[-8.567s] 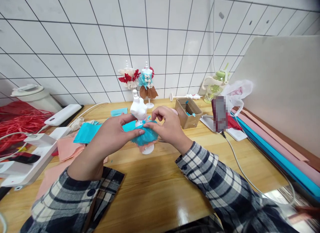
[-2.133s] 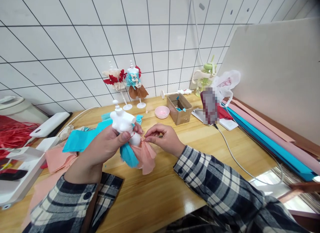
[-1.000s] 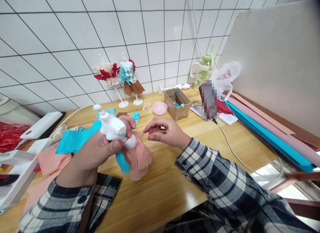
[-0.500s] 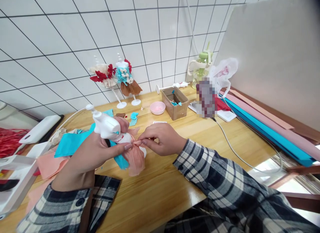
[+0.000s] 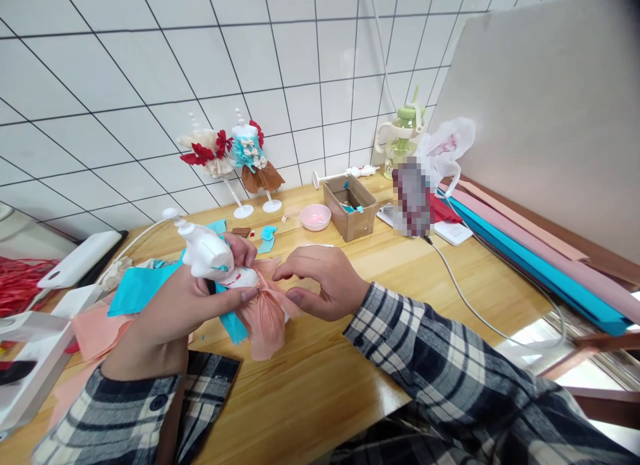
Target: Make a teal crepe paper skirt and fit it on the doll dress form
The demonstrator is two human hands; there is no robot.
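Mannequin (image 5: pixel 207 253): the left hand (image 5: pixel 175 312) is covering its lower body and stand.
Pink skirt (image 5: pixel 267 315): its waist is hiding under the fingers (image 5: pixel 249 294).
Upright object, right of centre (image 5: pixel 413 197): blurring is masking its face.
Red strands (image 5: pixel 17 285): the left frame edge is cutting them off.
Box (image 5: pixel 350 205): contents are too small to tell.

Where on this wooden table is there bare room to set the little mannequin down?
Bare wood lies near the front edge of the wooden table, between the two plaid sleeves, and right of the right hand up to the white cable. The left side is crowded with turquoise paper and peach paper; the back holds the cardboard box and pink bowl.
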